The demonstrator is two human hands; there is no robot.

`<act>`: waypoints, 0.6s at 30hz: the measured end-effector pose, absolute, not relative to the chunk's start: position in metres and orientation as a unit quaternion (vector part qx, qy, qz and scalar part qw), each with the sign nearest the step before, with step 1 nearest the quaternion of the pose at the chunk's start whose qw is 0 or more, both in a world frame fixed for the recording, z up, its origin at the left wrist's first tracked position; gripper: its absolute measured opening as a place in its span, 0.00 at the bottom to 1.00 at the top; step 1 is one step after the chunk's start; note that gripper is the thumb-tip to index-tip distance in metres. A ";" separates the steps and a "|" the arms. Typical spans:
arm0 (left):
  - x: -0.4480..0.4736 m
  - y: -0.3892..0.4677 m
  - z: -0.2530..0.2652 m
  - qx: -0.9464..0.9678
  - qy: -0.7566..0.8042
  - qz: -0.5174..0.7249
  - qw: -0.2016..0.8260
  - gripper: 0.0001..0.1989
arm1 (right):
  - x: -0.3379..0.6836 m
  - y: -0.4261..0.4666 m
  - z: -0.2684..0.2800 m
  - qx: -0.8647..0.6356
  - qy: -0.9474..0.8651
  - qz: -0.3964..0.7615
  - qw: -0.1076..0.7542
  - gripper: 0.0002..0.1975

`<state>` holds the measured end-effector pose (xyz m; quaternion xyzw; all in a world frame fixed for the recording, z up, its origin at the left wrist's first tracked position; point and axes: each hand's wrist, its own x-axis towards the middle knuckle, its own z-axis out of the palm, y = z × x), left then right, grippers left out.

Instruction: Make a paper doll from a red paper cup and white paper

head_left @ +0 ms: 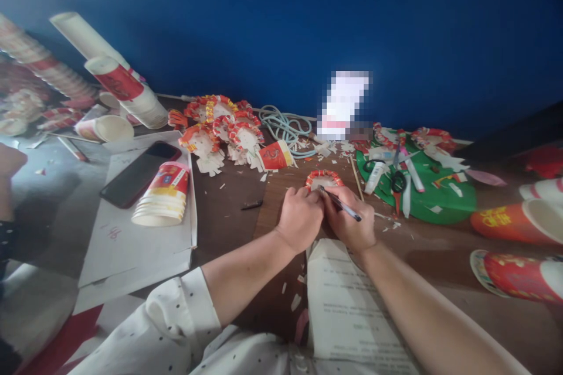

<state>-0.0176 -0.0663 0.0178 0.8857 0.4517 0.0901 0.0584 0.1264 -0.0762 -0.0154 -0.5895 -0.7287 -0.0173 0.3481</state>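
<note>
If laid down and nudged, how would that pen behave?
The pen would probably roll, given its slim, straight shape. It's likely light, being so thin in the right hand. It should feel stiff: no bend shows.

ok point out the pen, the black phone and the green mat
Pen (349, 211): head view, on its barrel.
Black phone (137, 176): head view, on its dark face.
Green mat (461, 205): head view, bare patch near its right edge.

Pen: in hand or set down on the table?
In hand: the right hand grips the pen, one end near the red-rimmed paper piece.
</note>
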 end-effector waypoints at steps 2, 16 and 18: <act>-0.018 -0.066 0.017 0.886 0.452 0.091 0.056 0.11 | 0.126 -0.076 -0.015 -0.590 -0.729 -0.021 0.346 0.09; -0.018 -0.066 0.017 0.887 0.450 0.092 0.053 0.11 | 0.127 -0.076 -0.017 -0.583 -0.732 -0.023 0.351 0.09; -0.018 -0.066 0.017 0.887 0.449 0.092 0.051 0.11 | 0.127 -0.077 -0.016 -0.583 -0.732 -0.029 0.350 0.09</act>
